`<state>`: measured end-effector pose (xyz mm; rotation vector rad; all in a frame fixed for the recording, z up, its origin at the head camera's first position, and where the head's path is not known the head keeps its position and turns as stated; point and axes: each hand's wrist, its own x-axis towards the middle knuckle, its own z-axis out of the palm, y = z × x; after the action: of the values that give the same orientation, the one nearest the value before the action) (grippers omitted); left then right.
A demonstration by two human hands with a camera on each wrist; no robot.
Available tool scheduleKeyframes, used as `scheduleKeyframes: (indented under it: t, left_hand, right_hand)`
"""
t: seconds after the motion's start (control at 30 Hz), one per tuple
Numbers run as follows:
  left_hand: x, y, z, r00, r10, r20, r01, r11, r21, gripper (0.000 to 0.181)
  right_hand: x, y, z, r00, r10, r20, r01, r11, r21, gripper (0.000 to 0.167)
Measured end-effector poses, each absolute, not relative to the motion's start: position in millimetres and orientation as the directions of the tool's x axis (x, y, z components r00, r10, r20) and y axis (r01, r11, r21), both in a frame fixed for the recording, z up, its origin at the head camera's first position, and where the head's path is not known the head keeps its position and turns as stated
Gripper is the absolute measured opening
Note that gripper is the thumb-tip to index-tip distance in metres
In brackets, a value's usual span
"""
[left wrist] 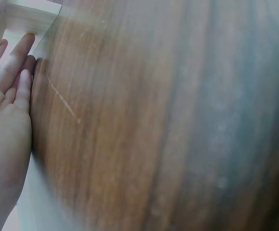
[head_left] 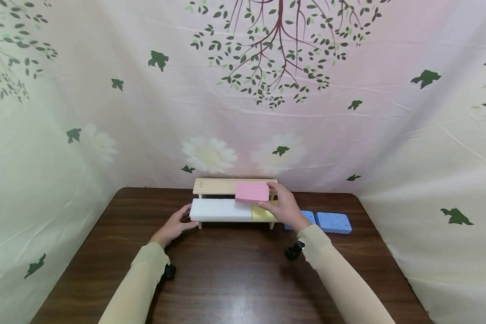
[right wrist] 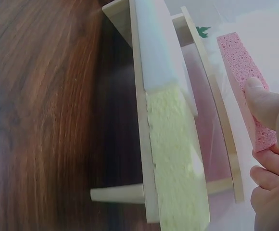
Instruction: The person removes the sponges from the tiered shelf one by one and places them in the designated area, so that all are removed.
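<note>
My right hand (head_left: 282, 208) grips a pink sponge (head_left: 252, 192) by its right end, thumb on one side and fingers on the other. The sponge is held above a two-tier wooden rack (head_left: 214, 186). On the rack's front tier lie two white blocks (head_left: 206, 210) end to end, with a yellow sponge (right wrist: 175, 154) at their right. My left hand (head_left: 174, 227) is at the rack's left end, beside the white block. Its fingers (left wrist: 15, 62) look mostly straight in the left wrist view; whether they touch the block or the rack is unclear.
Two blue sponges (head_left: 333, 222) lie side by side on the dark wooden table (head_left: 234, 270), right of the rack; my right hand partly covers one. A patterned cloth (head_left: 243, 135) hangs close behind the rack and along both sides.
</note>
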<state>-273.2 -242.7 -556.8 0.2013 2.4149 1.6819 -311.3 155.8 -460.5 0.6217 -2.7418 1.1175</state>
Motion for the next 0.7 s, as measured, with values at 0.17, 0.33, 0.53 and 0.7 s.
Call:
scheduleKeyframes:
  t: [0.17, 0.33, 0.53, 0.7]
  left_hand:
    - [-273, -242, -557, -0.973, 0.216, -0.079, 0.000, 0.345, 0.939, 0.084]
    - [-275, -242, -557, -0.974, 0.214, -0.074, 0.002, 0.334, 0.943, 0.083]
    - [-276, -243, -558, -0.974, 0.216, -0.074, 0.002, 0.331, 0.944, 0.083]
    - [-276, -241, -559, -0.973, 0.215, -0.080, -0.001, 0.345, 0.939, 0.082]
  right_hand:
    - [-306, 170, -462, -0.919, -0.304, 0.252, -0.394, 0.659, -0.641, 0.078]
    - [-301, 185, -462, -0.929, -0.280, 0.244, -0.371, 0.674, -0.639, 0.079]
    - [-296, 200, -465, -0.935, -0.262, 0.240, -0.356, 0.684, -0.637, 0.079]
    - [-293, 211, -469, -0.928, -0.263, 0.262, -0.371, 0.690, -0.622, 0.077]
